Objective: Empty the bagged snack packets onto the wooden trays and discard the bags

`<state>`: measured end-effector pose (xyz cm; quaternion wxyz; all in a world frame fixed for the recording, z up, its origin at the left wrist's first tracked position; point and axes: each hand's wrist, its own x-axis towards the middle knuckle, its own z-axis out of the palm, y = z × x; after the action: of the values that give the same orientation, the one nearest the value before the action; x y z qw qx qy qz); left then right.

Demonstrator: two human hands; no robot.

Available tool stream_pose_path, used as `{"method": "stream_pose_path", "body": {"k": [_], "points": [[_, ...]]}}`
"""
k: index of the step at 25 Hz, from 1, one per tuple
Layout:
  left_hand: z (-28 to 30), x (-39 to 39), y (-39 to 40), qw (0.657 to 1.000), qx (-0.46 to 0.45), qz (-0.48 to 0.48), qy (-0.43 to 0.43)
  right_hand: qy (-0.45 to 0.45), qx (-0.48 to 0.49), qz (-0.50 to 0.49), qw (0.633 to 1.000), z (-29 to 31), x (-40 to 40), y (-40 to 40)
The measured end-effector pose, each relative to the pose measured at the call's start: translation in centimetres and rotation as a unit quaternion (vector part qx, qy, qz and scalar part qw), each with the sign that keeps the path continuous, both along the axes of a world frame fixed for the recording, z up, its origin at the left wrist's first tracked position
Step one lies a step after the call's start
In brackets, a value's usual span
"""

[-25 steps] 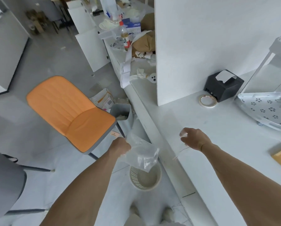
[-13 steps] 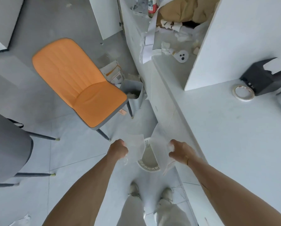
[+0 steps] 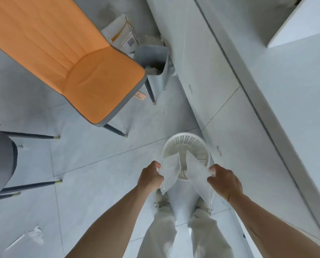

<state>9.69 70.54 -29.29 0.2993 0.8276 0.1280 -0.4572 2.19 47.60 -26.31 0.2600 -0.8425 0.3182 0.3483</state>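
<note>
Each grip, left hand (image 3: 151, 176) and right hand (image 3: 224, 180), clutches a clear bag (image 3: 171, 173) over the basket (image 3: 186, 144) rim.

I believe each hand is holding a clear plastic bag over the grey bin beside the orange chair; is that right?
Not quite. In the head view the left hand and right hand each hold a clear bag over the white slotted basket, not the grey bin.

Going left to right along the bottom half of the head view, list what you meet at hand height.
grey chair → left hand → left clear bag → right clear bag → right hand → white counter. The white basket sits just beyond the two bags.
</note>
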Motion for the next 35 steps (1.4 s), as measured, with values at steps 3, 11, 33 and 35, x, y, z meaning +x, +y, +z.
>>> {"method": "stream_pose_path", "body": {"k": [3, 11, 33, 35], "points": [[-5.9, 0.2, -1.0, 1.000, -0.003, -0.006, 0.018, -0.006, -0.011, -0.043, 0.999, -6.0, 0.8, 0.0], [-21.4, 3.0, -4.3, 0.999, 0.016, 0.038, -0.002, -0.028, -0.033, -0.019, 0.999, -21.9, 3.6, -0.2], [-33.9, 6.4, -8.9, 0.997, 0.063, -0.044, 0.027, 0.031, 0.019, -0.006, 0.999, -35.0, 8.0, -2.0], [-31.8, 6.5, -9.0, 0.996, 0.063, -0.065, 0.021, 0.033, 0.015, 0.006, 0.999, -32.7, 8.1, -2.2]]}}
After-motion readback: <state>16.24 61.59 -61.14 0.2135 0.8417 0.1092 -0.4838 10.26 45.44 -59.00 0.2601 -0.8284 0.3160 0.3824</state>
